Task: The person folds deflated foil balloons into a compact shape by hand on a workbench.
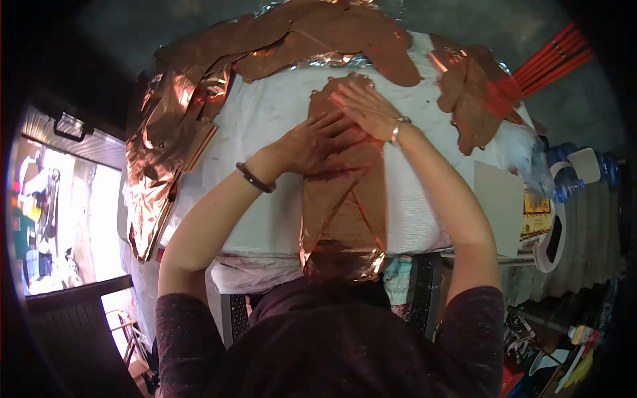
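Observation:
A long copper-coloured foil piece (345,219) lies before me on the white-covered table (272,219). Its scalloped far end is matt brown; its shiny near end hangs over the table's front edge, and diagonal fold lines cross its middle. My left hand (322,142), with a dark bangle at the wrist, rests on the foil with its fingers stretched out. Just beyond it my right hand (365,109), wearing a silver bangle, lies flat near the far end, fingers extended. The two hands meet or overlap slightly at the fingers.
Crumpled copper foil sheets (162,139) cover the table's left side, and more cut foil pieces (325,33) line the far edge. At the right lie another foil shape (474,93), a bundle of red sticks (554,60), a pale board (497,209) and blue plastic bottles (567,179).

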Tool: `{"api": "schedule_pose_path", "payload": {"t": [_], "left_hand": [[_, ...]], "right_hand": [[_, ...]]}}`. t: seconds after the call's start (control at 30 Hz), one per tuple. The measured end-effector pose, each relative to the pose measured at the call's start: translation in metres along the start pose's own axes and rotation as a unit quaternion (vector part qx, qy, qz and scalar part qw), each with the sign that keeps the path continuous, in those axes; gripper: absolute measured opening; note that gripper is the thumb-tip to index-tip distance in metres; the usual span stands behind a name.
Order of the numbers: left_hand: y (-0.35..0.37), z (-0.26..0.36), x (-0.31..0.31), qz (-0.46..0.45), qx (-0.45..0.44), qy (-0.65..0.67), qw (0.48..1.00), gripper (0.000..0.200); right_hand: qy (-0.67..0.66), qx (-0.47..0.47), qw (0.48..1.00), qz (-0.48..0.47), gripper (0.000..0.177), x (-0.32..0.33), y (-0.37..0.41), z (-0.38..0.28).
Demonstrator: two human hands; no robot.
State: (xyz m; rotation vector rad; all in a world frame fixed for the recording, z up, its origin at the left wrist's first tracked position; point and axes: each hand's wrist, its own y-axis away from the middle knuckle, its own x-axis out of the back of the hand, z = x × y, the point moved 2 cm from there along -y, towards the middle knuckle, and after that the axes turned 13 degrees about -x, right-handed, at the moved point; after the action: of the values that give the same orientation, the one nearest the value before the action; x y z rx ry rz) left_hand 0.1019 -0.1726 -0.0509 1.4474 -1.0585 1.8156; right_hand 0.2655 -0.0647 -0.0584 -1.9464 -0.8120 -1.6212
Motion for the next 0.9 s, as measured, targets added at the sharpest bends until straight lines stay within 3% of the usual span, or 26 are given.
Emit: {"api": "schedule_pose_path", "payload": {"t": [0.27,0.5,0.57,0.7,0.8,0.87,0.9], "left_hand": [[0.019,0.029,0.012,0.035,-0.029,-0.018,0.999,0.066],[0.052,0.122,0.029,-0.109,-0.006,0.047,0.993,0.082],[0.061,0.145,0.035,-0.096,-0.005,0.156,0.983,0.084],[0.082,0.189,0.042,-0.089,-0.023,0.16,0.983,0.084],[0.104,0.204,0.043,-0.056,-0.084,0.124,0.987,0.078],[0.114,0.199,0.049,0.065,-0.043,0.065,0.995,0.066],[0.113,0.198,0.05,0.064,-0.042,0.066,0.995,0.066]], "right_hand": [[0.041,-0.01,0.999,0.015,0.053,-0.001,0.002,-0.002],[0.052,-0.017,0.998,0.016,0.057,-0.002,0.001,-0.003],[0.046,-0.021,0.999,0.011,0.057,-0.001,0.001,-0.005],[0.054,-0.017,0.998,0.014,0.056,-0.002,-0.002,-0.002],[0.039,-0.025,0.999,0.01,0.056,-0.002,0.0,-0.004],[0.033,-0.025,0.999,0.009,0.056,0.0,-0.001,-0.003],[0.029,-0.026,0.999,0.004,0.056,-0.001,0.0,-0.003]]}}
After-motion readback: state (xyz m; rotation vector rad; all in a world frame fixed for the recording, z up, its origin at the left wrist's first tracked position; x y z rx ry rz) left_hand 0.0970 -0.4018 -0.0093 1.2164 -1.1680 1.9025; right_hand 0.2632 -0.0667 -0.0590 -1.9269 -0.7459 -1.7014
